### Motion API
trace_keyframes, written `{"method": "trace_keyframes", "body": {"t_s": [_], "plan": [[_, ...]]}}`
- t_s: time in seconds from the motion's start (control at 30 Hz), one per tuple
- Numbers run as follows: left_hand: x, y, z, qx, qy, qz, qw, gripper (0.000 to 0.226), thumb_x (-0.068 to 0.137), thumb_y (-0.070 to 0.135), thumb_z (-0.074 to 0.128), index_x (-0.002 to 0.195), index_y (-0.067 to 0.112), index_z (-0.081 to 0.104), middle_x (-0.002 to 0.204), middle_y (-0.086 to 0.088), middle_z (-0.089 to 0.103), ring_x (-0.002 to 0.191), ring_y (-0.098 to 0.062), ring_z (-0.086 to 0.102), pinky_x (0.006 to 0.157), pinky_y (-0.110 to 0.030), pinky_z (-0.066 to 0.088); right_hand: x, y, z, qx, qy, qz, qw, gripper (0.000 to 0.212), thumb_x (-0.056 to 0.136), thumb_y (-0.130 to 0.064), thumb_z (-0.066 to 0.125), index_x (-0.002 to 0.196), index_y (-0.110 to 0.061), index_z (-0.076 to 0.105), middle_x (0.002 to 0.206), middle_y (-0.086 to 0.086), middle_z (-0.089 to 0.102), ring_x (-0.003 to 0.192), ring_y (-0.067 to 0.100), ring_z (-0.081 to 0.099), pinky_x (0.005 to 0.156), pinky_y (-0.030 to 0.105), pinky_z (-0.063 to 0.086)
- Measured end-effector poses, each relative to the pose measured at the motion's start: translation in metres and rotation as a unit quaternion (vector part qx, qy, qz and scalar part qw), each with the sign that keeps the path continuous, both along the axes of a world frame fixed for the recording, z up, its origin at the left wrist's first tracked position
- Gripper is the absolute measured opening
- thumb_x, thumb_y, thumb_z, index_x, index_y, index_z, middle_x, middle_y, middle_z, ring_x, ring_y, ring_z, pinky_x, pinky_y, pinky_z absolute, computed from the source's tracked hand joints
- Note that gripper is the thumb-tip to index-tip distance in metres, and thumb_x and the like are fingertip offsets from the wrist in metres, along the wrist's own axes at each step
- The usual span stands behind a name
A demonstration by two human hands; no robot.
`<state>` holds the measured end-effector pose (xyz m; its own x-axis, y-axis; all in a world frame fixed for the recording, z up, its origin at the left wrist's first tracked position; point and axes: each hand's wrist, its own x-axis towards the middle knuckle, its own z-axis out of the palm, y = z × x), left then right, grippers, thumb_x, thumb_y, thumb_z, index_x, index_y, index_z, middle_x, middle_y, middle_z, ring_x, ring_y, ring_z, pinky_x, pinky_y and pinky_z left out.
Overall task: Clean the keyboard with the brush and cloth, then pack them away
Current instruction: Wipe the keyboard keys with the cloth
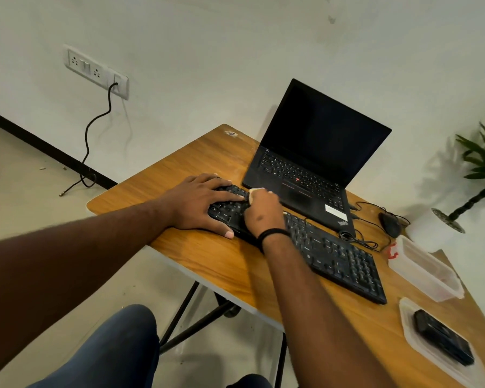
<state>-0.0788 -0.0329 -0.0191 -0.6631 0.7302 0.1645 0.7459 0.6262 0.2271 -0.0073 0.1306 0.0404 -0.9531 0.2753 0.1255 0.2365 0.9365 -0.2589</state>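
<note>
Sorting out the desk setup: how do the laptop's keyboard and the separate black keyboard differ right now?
The separate keyboard lies nearer the person, longer, with a number pad; the laptop keyboard is shorter and built in below a dark screen. The left hand rests flat on the separate keyboard and the right hand holds something pale against it; the laptop is untouched. Both are black.

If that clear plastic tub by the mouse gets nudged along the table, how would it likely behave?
The clear tub looks thin-walled and holds nothing visible, so it is probably light and would slide readily on the smooth wooden table. Its low, wide shape suggests sliding rather than tipping. It sits close to the table's edge, so a firm push might send it off.
</note>
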Motion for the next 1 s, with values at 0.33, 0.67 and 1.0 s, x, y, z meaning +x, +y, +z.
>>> {"method": "trace_keyframes", "body": {"t_s": [0.33, 0.67, 1.0], "plan": [[-0.002, -0.001, -0.001, -0.006, -0.007, -0.002, 1.0, 0.096, 0.068, 0.098, 0.038, 0.152, 0.057, 0.015, 0.167, 0.008, 0.013, 0.153, -0.023, 0.006, 0.122, -0.051, 0.013, 0.057, 0.029, 0.043, -0.039, -0.116, 0.151, 0.981, 0.045, 0.09, 0.007, 0.045, 0.117, -0.018, 0.071, 0.131, 0.006, 0.062, 0.104, 0.016, 0.061, 0.085, 0.026, 0.053], [0.002, 0.0, 0.002, -0.008, -0.013, 0.004, 1.0, 0.095, 0.068, 0.098, 0.039, 0.151, 0.059, 0.015, 0.166, 0.009, 0.014, 0.153, -0.022, 0.006, 0.12, -0.049, 0.011, 0.024, 0.029, 0.008, 0.013, -0.011, -0.042, 0.999, 0.025, 0.095, -0.003, 0.051, 0.116, -0.003, 0.065, 0.114, 0.019, 0.065, 0.108, 0.031, 0.062, 0.093, 0.037, 0.05], [0.003, -0.003, 0.005, -0.013, -0.013, 0.009, 1.0, 0.097, 0.066, 0.101, 0.032, 0.152, 0.058, 0.016, 0.166, 0.009, 0.015, 0.152, -0.02, 0.006, 0.121, -0.049, 0.012, 0.074, 0.019, 0.027, 0.014, -0.082, 0.09, 0.992, 0.042, 0.093, 0.003, 0.046, 0.128, -0.013, 0.063, 0.137, 0.01, 0.056, 0.117, 0.025, 0.058, 0.096, 0.031, 0.049]]}}
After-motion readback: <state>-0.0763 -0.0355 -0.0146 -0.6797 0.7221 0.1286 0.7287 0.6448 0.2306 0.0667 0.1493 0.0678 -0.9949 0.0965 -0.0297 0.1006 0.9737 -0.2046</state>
